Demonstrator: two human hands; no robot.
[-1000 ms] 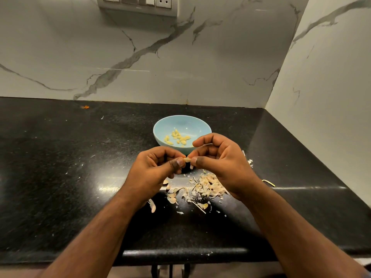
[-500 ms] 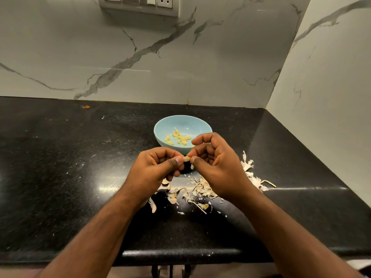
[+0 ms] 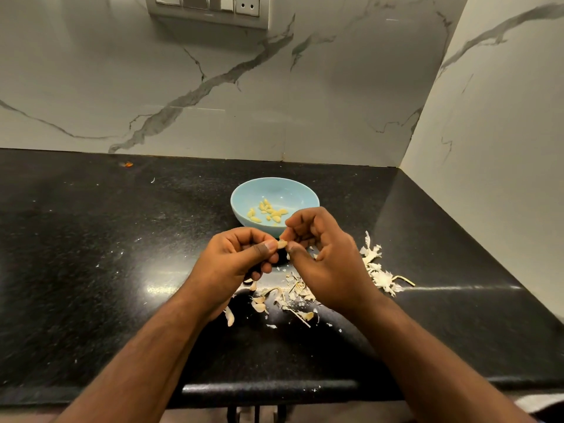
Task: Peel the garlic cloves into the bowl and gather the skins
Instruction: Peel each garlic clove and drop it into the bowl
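Nearest the counter edge [image 3: 91,300], loose skins [image 3: 293,300] lie scattered on the black stone under and just in front of the hands, with a few unpeeled-looking pieces [image 3: 258,306] among them, though they are too small to tell for sure. A second, whiter heap of skins [image 3: 377,270] lies to the right, apart from the first, so the gathering is not yet done.

Above that litter the two hands meet. The left hand [image 3: 235,261] pinches a small garlic clove [image 3: 282,244] between thumb and curled fingers; the right hand [image 3: 323,257] has its thumb and forefinger closed on the clove's other end, seemingly picking at its skin. The clove is held in the air, just in front of the bowl's near rim.

Farther back stands the light blue bowl [image 3: 244,199], holding roughly a dozen peeled yellow cloves [image 3: 268,210]. By my judgement the peeling is well along but unfinished: this clove has to go in, and possibly a few more.

Against the frames from a second and half a second ago, the hands sit slightly left and the right hand has opened up a little, so the right-hand heap of skins, mostly hidden a second ago, now shows fully. The bowl's contents look unchanged.
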